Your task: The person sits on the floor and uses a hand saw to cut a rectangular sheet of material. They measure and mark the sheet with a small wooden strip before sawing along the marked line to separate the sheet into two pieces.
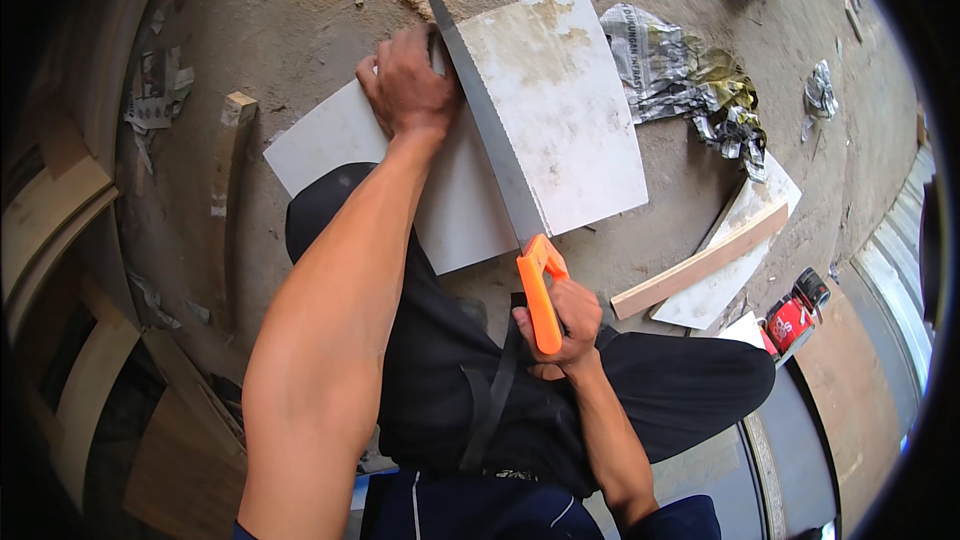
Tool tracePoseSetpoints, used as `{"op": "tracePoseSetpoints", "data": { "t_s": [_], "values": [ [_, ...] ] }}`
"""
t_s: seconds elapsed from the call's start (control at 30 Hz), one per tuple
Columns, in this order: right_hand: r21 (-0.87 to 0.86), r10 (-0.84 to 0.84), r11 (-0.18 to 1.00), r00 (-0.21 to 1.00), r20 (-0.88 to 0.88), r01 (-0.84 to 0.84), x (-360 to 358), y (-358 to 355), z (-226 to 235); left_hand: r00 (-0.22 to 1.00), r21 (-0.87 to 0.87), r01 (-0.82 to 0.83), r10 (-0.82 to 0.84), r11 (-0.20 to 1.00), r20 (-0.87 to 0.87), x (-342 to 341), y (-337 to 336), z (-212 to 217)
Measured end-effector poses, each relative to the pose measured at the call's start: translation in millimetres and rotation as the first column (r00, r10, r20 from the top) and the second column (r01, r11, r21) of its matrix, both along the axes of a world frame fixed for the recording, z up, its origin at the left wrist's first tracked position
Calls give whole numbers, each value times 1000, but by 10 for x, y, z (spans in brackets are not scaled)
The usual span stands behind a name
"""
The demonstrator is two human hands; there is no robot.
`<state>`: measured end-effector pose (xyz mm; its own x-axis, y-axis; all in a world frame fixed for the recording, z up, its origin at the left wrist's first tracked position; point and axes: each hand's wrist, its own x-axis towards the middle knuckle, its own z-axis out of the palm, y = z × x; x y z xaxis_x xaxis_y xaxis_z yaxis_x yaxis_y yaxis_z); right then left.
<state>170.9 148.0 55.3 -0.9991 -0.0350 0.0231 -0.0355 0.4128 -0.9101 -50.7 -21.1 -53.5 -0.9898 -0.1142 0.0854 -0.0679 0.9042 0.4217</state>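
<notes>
My right hand [568, 322] is closed round the orange handle of a handsaw [485, 125]. Its long grey blade runs away from me, slanting to the far left, along a rough-edged line across a white board. To the right of the blade lies a stained part of the white board [570, 120]; a plainer part extends to the left. My left hand [410, 85] grips the board's far edge just left of the blade, its fingers bent over that edge and partly hidden. Whether the two parts are still joined, I cannot tell.
Crumpled newspaper [650, 55] lies right of the board. Nearer right, a wood strip [700, 260] rests on another white piece [740, 240], beside a red can [788, 323]. A wooden post [230, 180] lies to the left, near curved wooden panels [60, 200].
</notes>
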Motion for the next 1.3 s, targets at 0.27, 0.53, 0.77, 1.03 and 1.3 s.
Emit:
{"op": "tracePoseSetpoints", "data": {
  "t_s": [0.27,0.53,0.77,1.03,1.3],
  "values": [
    [-35,4,999,1000,6,-4,-71,-9,10,1000,-4,-12,12,1000,9,-2,-16,10],
    [-53,17,998,997,72,-14,-42,20,129,998,0,-42,42,999,-54,-11,10,-17],
    [-34,20,999,997,77,-17,-224,39,148,998,-30,-52,51,998,-49,-23,22,-36],
    [-38,20,999,993,112,-15,-188,104,288,998,-41,-63,64,997,7,-24,64,77],
    [-79,57,996,983,177,-43,-266,86,383,993,-52,-62,67,997,99,-18,47,83]
  ]
}}
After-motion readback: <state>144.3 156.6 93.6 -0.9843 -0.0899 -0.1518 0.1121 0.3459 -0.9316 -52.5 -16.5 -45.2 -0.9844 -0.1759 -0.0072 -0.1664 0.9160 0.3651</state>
